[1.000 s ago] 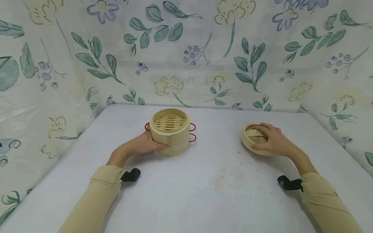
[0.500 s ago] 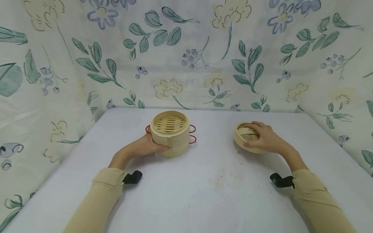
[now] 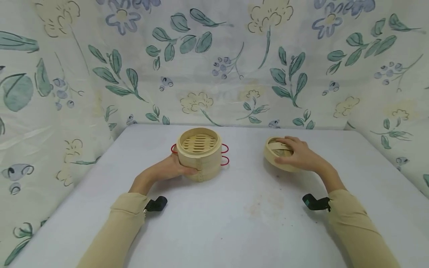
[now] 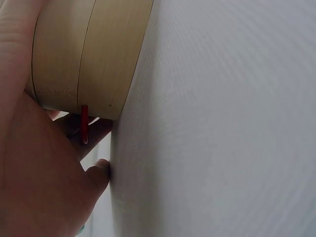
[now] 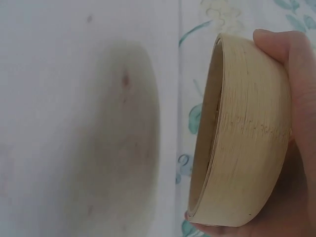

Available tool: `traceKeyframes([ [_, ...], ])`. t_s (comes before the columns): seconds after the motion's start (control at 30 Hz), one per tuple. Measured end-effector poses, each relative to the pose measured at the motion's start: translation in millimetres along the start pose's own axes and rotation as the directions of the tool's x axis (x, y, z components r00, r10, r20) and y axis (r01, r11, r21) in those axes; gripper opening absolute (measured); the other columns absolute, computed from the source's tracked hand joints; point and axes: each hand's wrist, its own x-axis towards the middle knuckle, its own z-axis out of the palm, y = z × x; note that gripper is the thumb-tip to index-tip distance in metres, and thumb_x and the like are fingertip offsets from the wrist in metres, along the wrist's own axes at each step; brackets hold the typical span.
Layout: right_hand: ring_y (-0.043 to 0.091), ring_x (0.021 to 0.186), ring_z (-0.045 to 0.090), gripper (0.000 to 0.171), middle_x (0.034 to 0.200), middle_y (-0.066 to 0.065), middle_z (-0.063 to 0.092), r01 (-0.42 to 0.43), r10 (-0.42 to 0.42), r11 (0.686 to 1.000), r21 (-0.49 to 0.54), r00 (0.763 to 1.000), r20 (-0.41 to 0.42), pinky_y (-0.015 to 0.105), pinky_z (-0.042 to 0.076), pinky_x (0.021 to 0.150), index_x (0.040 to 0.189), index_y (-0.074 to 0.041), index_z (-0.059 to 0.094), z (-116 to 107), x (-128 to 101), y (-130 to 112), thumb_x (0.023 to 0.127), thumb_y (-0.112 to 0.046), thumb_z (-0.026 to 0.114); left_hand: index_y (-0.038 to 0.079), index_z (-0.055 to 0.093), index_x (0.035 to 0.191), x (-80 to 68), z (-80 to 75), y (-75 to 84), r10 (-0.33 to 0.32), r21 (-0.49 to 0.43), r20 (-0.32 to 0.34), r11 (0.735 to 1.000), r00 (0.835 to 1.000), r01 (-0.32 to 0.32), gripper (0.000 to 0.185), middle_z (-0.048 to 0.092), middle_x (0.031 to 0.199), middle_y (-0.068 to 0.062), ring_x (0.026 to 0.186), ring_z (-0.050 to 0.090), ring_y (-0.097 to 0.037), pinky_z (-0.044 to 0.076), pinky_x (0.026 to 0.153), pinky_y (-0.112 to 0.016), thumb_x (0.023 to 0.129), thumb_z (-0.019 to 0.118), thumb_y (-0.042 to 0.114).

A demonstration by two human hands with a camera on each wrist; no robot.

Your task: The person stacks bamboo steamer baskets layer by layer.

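1. Floral cloth backs a pale desk [image 3: 234, 223], stained near the middle.
2. Your right hand [image 3: 301, 156] has carried the lid [image 3: 278, 158] leftward toward the steamer [image 3: 200, 153] since a second ago; it's off the desk now, tilted, shadow beneath it in the right wrist view, so capping looks close.
3. Right fingers [image 5: 284, 54] wrap the lid's rim.
4. Your left hand [image 3: 167, 169] hasn't moved, fingers curled round the steamer's side.
5. Steamer: two stacked bamboo tiers, slatted floor, red wire handles [image 3: 223, 154], open top, mid-desk.

Item count: one two-tier bamboo steamer basket [image 3: 199, 153]; one bamboo steamer lid [image 3: 279, 153]; four red wire handles [image 3: 225, 154], two per side; two hands [image 3: 171, 168]; two black wrist-mounted cameras [image 3: 156, 204]; one tabletop [image 3: 234, 219].
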Motion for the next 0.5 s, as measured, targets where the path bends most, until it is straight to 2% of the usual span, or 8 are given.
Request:
traceKeyframes([
  [0.23, 0.049, 0.138, 0.022, 0.082, 0.160, 0.021, 0.018, 0.047, -0.047, 0.999, 0.011, 0.999, 0.006, 0.066, 0.034, 0.100, 0.153, -0.015, 0.036, -1, 10, -24, 0.085, -0.047, 0.069, 0.024, 0.025, 0.150, 2.6, -0.3, 2.2, 0.002, -0.004, -0.002, 1.000, 1.000, -0.002, 0.093, 0.042, 0.149, -0.002, 0.136, 0.038, -0.023, 0.023, 0.115, -0.049, 0.078, 0.084, 0.022],
  [0.5, 0.045, 0.138, 0.024, 0.081, 0.160, 0.018, 0.021, 0.111, -0.111, 0.993, 0.030, 0.994, -0.003, 0.061, 0.035, 0.100, 0.152, -0.017, 0.038, 9, 23, -51, 0.084, -0.047, 0.070, 0.023, 0.025, 0.150, 1.9, 1.7, 2.2, 0.001, -0.005, -0.005, 1.000, 1.000, -0.001, 0.093, 0.043, 0.149, -0.004, 0.136, 0.038, -0.025, 0.024, 0.115, -0.049, 0.078, 0.083, 0.020],
])
